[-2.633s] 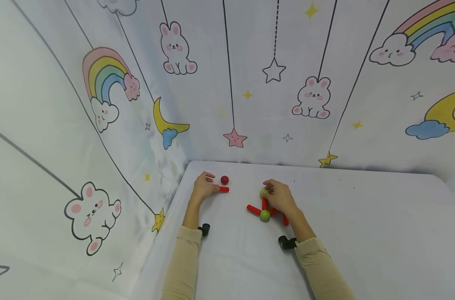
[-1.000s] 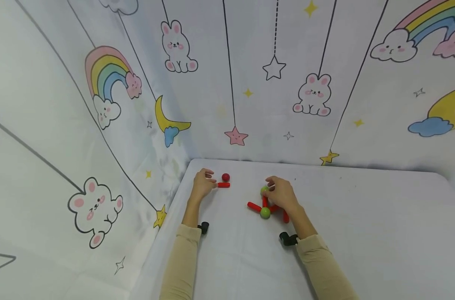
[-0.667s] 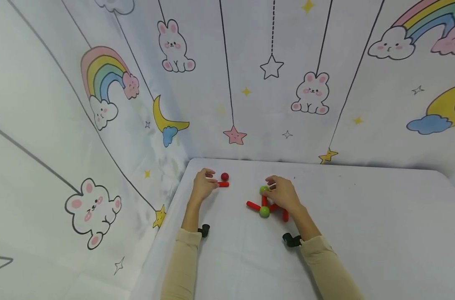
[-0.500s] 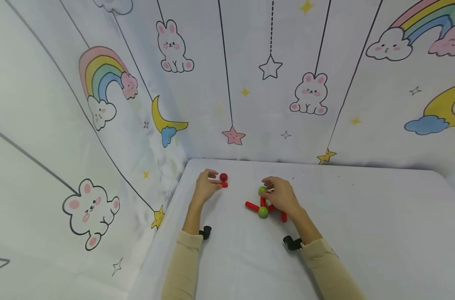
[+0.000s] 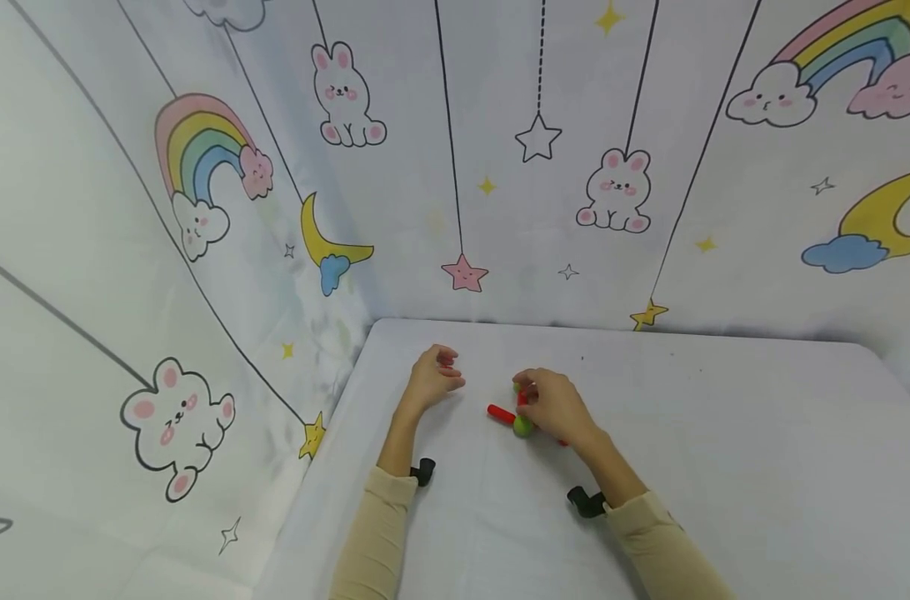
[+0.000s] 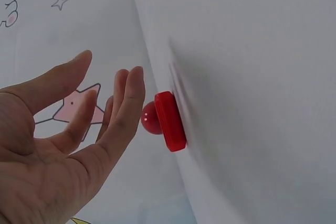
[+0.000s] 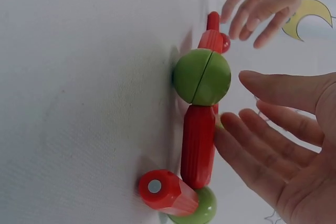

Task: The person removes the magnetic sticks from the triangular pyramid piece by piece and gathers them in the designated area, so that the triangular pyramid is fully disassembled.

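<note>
My left hand (image 5: 432, 377) is held with fingers loosely bent and nothing in it. The left wrist view shows a loose red rod (image 6: 170, 121) and a red ball (image 6: 151, 118) just past its fingertips; in the head view the hand hides both. My right hand (image 5: 552, 404) hovers over a joined figure of green balls and red rods. Its thumb and fingers are spread apart, fingertips right at the side of a red rod (image 7: 198, 145) that runs between a green ball (image 7: 202, 77) and another green ball (image 7: 206, 207). Another red rod (image 7: 168, 192) shows a silver disc at its end.
All this lies on a white-covered table (image 5: 725, 450). A curtain (image 5: 410, 183) printed with rabbits, stars and rainbows stands behind and to the left. Each wrist wears a black camera, one on the left (image 5: 424, 472) and one on the right (image 5: 586, 502).
My left hand has moved right and nearer, now covering the red rod and red ball in the head view. My right hand has shifted slightly nearer and left over the joined figure.
</note>
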The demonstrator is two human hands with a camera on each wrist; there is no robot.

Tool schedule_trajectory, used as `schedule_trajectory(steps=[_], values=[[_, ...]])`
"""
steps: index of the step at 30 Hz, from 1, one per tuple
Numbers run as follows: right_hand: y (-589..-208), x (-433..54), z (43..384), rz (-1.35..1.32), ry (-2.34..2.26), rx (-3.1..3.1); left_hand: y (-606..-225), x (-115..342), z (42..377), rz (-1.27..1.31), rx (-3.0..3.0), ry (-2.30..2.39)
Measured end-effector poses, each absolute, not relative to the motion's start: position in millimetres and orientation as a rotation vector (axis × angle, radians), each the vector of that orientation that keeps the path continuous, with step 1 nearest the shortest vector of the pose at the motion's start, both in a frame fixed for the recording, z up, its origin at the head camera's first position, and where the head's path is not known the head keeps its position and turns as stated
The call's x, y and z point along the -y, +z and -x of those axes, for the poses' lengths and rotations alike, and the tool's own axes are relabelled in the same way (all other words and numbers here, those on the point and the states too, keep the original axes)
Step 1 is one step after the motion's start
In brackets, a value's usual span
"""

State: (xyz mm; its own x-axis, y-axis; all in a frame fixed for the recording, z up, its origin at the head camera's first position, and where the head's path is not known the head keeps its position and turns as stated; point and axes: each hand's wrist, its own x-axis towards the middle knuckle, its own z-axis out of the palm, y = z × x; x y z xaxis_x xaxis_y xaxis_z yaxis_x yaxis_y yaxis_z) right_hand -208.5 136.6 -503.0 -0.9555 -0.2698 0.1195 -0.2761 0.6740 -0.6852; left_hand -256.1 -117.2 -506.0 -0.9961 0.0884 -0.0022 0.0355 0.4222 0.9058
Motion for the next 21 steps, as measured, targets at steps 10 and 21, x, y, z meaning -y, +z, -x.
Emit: schedule_trajectory(steps=[10,21], values=[[-496,-130,198,-0.439,1.100,2.943,-517,98,254,-0.159,-2.461,1.635],[-504,-133,195,-0.568,1.190,2.847,-521,89,249,-0.283,-2.369,1.585]])
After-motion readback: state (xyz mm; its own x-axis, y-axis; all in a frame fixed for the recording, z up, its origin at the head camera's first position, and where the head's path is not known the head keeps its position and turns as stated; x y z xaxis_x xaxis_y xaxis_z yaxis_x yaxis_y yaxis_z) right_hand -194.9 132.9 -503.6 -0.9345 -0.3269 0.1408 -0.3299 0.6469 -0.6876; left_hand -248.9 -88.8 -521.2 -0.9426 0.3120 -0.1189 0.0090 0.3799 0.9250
